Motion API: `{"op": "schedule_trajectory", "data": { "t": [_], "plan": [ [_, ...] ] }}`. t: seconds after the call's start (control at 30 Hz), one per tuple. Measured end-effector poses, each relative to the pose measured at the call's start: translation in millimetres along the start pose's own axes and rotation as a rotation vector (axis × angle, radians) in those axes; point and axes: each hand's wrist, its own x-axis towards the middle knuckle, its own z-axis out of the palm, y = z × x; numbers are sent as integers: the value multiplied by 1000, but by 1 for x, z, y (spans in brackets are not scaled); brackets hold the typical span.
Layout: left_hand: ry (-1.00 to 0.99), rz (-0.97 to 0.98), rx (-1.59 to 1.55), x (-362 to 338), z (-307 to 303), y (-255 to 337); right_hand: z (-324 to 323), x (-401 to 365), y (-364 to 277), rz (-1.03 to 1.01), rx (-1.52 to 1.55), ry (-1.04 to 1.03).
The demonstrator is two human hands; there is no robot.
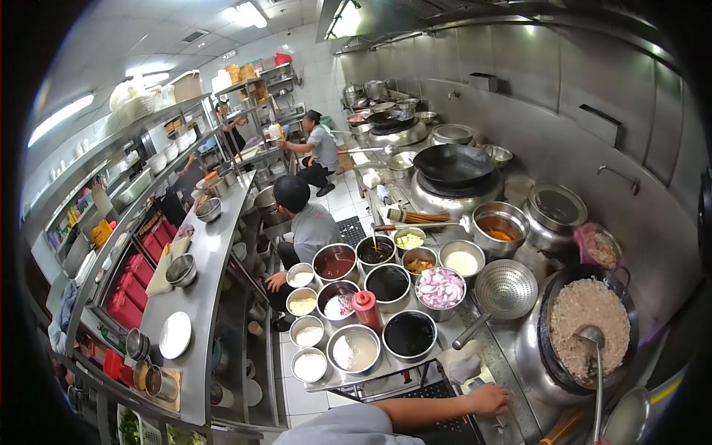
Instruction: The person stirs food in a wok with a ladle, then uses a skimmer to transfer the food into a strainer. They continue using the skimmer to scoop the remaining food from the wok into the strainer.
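My left hand (489, 400) hangs over the steel stove edge at the bottom, its fingers loosely curled, with nothing visible in them. A crumpled pale cloth (465, 368) lies close to it. My right hand is out of view. Right of my left hand, a large wok (549, 348) holds a heap of pale minced food (586, 315). A ladle (591, 335) rests in that food, its handle running down to the bottom edge. A perforated strainer (506, 289) lies between the wok and the seasoning pots, its handle toward me.
Several steel pots surround a red squeeze bottle (366, 310), including one of sliced onion (440, 288). An empty black wok (455, 165) sits farther along the stove. A person (311, 226) crouches beside the pots; others work farther back. A steel counter (211, 274) runs along the left.
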Motion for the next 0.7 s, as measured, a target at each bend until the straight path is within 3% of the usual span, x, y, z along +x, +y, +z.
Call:
{"op": "schedule_trajectory", "data": {
  "t": [0.23, 0.4, 0.53, 0.7],
  "plan": [
    [50, -9, -8, -5, -15, 9, 24, 41, -14, -12, 58, -58],
    [59, -10, 35, 0, -6, 4, 39, 72, -8, -31, 79, 25],
    [95, 13, 5, 2, -6, 5, 94, 124, 65, -43, 306, 188],
    [145, -12, -13, 4, -7, 11, 85, 151, 79, -41, 313, 195]
  ]
}}
